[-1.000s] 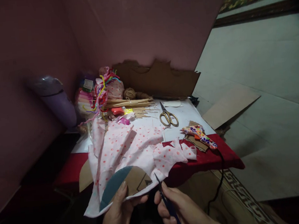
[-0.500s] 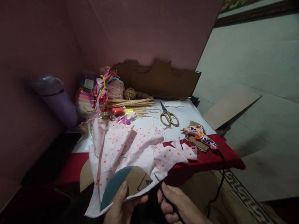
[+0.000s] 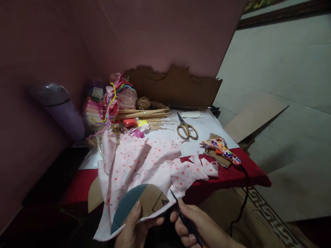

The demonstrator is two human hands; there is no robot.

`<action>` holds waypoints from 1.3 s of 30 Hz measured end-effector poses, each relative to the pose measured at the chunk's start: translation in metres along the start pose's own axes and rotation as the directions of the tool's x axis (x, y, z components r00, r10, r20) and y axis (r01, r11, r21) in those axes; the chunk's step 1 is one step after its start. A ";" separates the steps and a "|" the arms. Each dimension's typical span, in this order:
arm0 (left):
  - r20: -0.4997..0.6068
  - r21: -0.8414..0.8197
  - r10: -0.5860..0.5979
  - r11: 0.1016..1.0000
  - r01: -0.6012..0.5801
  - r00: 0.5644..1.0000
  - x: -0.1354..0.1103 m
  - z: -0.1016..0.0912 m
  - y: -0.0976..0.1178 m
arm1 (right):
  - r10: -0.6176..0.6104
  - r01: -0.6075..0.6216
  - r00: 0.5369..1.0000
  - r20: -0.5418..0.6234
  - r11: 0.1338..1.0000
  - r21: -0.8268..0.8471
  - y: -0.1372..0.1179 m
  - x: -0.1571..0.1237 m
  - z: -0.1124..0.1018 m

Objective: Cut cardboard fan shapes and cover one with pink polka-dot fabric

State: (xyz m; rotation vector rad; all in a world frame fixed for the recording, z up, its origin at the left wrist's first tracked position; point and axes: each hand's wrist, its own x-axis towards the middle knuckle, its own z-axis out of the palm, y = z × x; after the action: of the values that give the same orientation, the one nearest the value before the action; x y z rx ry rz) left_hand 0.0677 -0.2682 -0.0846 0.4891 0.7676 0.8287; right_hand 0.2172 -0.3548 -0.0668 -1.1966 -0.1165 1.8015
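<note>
Right up close, the left hand [image 3: 131, 233] is closed on a rounded cardboard piece [image 3: 150, 201] wrapped in pink dotted fabric [image 3: 145, 160], held off the near edge of the red-covered table [image 3: 244, 176]. The right hand [image 3: 201, 234] is clenched round small dark scissors [image 3: 184, 218], the blades pointing up at the cloth's edge just beside the left fingers [image 3: 153, 221]. That closeness worries me: a slip could nick a fingertip, or the blades could bite into the card rather than the cloth. The fabric trails back over the table, where a tug might drag it, and the glue gun [image 3: 221, 150] lies near the edge with its cord [image 3: 243, 205] hanging down by the right wrist, easy to snag. Further back lie gold scissors [image 3: 186, 129] and a bundle of thin sticks [image 3: 144, 114]. Whether the dark blades are parted I cannot tell. Their handles are buried in the fist, and the heap [image 3: 114, 99] by the wall is too dim to sort.
</note>
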 end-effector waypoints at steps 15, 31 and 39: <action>0.029 0.017 0.017 1.000 -0.017 0.999 0.001 -0.005 -0.001 | -0.096 0.099 0.995 0.040 0.991 -0.094 -0.006 -0.001 -0.001; 0.040 0.020 -0.006 1.000 0.005 0.999 0.000 -0.004 0.001 | -0.151 0.155 0.988 0.036 0.970 -0.185 -0.003 0.000 -0.005; 0.043 0.009 -0.002 1.000 0.001 0.999 -0.002 -0.008 0.002 | -0.085 0.090 0.996 0.030 0.949 -0.301 -0.014 -0.010 -0.008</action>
State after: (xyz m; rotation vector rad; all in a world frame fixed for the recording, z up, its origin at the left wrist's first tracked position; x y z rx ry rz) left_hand 0.0597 -0.2674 -0.0876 0.5124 0.7324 0.8116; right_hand 0.2334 -0.3576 -0.0570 -1.3662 -0.4639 1.7577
